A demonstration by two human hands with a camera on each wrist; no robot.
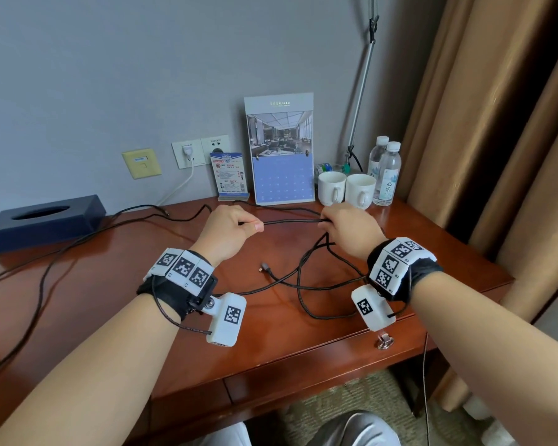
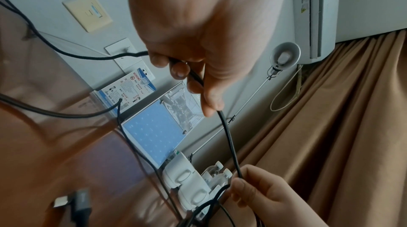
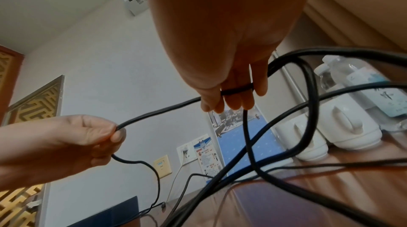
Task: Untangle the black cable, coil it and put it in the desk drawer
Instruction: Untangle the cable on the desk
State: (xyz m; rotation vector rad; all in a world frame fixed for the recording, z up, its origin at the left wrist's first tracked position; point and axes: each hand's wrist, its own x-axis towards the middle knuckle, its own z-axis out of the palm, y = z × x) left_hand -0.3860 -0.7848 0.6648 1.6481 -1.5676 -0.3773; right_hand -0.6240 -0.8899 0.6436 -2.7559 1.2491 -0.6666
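Observation:
A black cable (image 1: 290, 221) stretches taut between my two hands above the wooden desk (image 1: 110, 284). My left hand (image 1: 255, 227) pinches it between thumb and curled fingers, as the left wrist view shows for the left hand (image 2: 182, 69) and the cable (image 2: 229, 136). My right hand (image 1: 327, 222) grips the other side, with the cable (image 3: 236, 90) wrapped across its fingers (image 3: 249, 98). Loose loops hang from the right hand and cross on the desk in front of it. An angled connector (image 1: 266, 268) lies between my wrists. The desk drawer (image 1: 319, 362) is closed, its ring handle (image 1: 385, 343) under my right wrist.
Two white mugs (image 1: 347, 188), water bottles (image 1: 385, 169), a standing calendar (image 1: 281, 149) and a sign card (image 1: 229, 178) line the back wall. A dark tissue box (image 1: 42, 220) sits far left. Another dark cable (image 1: 45, 272) trails across the left side. Curtains (image 1: 496, 123) hang at right.

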